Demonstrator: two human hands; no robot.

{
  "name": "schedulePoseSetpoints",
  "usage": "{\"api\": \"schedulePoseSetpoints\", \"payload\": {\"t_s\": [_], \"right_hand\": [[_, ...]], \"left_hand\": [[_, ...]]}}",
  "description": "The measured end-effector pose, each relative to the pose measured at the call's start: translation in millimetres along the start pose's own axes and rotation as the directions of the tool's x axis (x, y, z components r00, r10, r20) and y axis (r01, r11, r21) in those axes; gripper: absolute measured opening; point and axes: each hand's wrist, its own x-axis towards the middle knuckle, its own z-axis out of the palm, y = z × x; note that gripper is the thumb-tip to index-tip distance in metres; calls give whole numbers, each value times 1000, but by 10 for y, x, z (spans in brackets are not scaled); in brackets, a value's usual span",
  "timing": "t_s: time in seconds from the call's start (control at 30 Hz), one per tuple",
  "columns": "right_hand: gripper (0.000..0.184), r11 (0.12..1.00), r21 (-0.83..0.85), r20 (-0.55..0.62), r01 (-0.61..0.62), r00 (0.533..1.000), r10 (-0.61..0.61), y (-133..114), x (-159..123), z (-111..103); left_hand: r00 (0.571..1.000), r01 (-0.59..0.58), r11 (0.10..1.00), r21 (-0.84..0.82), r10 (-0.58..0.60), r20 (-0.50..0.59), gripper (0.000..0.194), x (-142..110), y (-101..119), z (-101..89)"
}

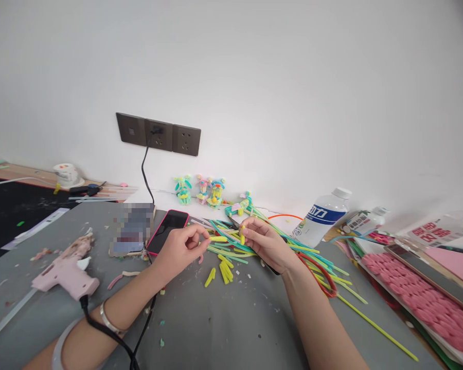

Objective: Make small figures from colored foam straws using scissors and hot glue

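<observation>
Between the thumb and fingertips of my left hand (185, 244) is a short yellow pipe cleaner piece (218, 239), pointing right. My right hand (266, 242) pinches another yellow piece (242, 238), held upright. A dark scissor blade (233, 222) shows just beyond the right fingers, and a black handle shows below the palm; whether that hand also grips the scissors is hidden. Below the hands, several cut yellow pieces (226, 270) lie on the grey mat (216, 329). Long green, yellow and teal pipe cleaners (343, 280) spread behind and under my right hand.
A pink glue gun (67, 272) with a black cord lies left, beside my forearm. Two phones, one a pink-edged phone (170, 228), lie behind my left hand. Small pipe cleaner figures (202, 190) stand along the wall. A bottle (324, 216) and pink braided bundle (412, 288) are right.
</observation>
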Motion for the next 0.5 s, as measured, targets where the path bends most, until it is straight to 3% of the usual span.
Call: {"api": "schedulePoseSetpoints", "payload": {"t_s": [0.3, 0.5], "right_hand": [[35, 1000, 2, -116, -1, 993, 2, 12, 28, 3], [37, 994, -24, -180, 103, 978, -106, 71, 53, 127]], "left_hand": [[998, 55, 997, -62, -57, -34, 13, 30, 38, -16], [993, 102, 988, -119, -108, -46, 15, 40, 42, -18]]}}
